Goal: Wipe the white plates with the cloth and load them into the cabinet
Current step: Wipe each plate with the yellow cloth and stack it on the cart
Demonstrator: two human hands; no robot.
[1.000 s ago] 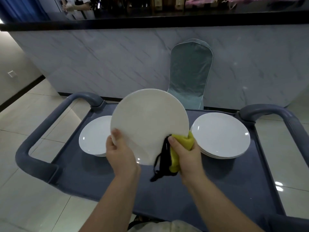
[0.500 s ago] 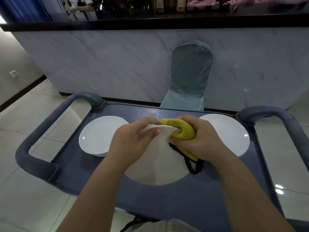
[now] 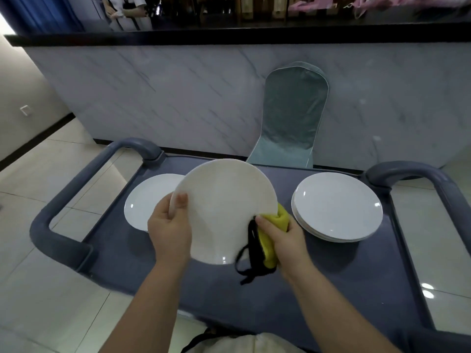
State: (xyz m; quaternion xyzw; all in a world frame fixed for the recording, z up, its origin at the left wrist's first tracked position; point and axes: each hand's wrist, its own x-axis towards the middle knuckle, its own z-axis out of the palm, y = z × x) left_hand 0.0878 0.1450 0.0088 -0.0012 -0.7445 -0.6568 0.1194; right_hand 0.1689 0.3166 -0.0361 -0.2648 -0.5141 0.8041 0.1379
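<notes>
held plate: white plate (image 3: 224, 210) tilted up on edge over the cart top, face toward the camera, lower rim near the cart surface; contact with it can't be told.
left hand: left hand (image 3: 169, 226) grips the plate's left rim, thumb (image 3: 181, 202) on the near face, other fingers curled behind and hidden.
right hand: right hand (image 3: 285, 238) at the plate's lower right edge, fingers curled round the cloth, pressing it to the rim.
cloth: yellow cloth (image 3: 272, 233) bunched in the right hand, wrapped over the plate edge; a black strap (image 3: 248, 256) dangles from it in loops below the hand.
left plates: white plate on the left (image 3: 147, 200) lies flat on the cart, partly hidden behind the held plate; whether single or stacked can't be told.
right stack: stack of white plates (image 3: 336, 206) flat on the cart's right side, several rims visible, apart from the held plate.
cart: grey-blue cart (image 3: 331, 289) with rounded handles at both ends.
behind: chair with teal cover (image 3: 293, 118) just past the cart, against a marble-look counter front (image 3: 178, 98) with a dark top.
floor: pale glossy tiles (image 3: 38, 289).
cabinet: not seen.
</notes>
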